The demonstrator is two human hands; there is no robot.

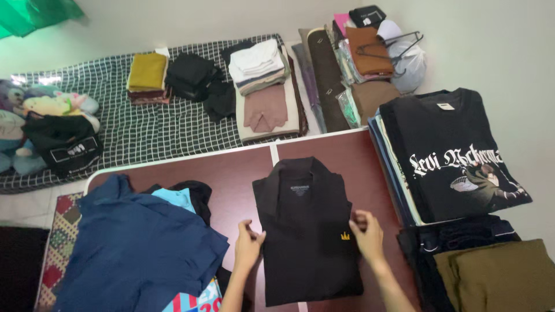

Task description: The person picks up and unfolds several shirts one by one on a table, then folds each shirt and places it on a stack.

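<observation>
Black polo shirt lies flat on desk centre. Left hand & right hand pinch its side edges; fold both sides in evenly, keep the collar straight.

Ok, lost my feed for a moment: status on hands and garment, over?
Left hand pinching left edge of black folded polo shirt. Right hand gripping its right edge. Shirt flat on dark red table. Blue clothes pile alongside, not obstructing.
</observation>
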